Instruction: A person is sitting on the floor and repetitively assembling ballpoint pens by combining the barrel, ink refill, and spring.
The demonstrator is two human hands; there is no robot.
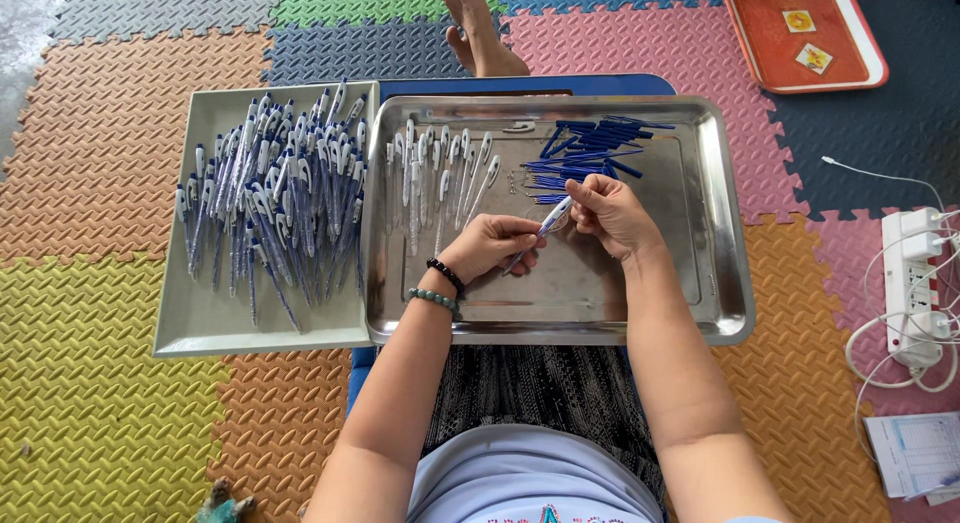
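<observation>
The left hand (487, 245) is curled closed around the lower barrel of a blue-and-white pen (540, 230), fingertips pinching it; the right hand (607, 211) pinches the pen's upper white end between thumb and fingers, the other fingers loosely bent. The pen slants between the two hands, just above the steel tray (715, 273). Just beyond the right hand lies a heap of blue pen parts (590, 148); beyond the left hand, a row of clear-and-white barrels (440, 173). Further left, a grey tray (200, 328) holds a pile of assembled pens (275, 198). Well to the right, on the foam floor mat (100, 383), sits a white power strip (915, 283).
</observation>
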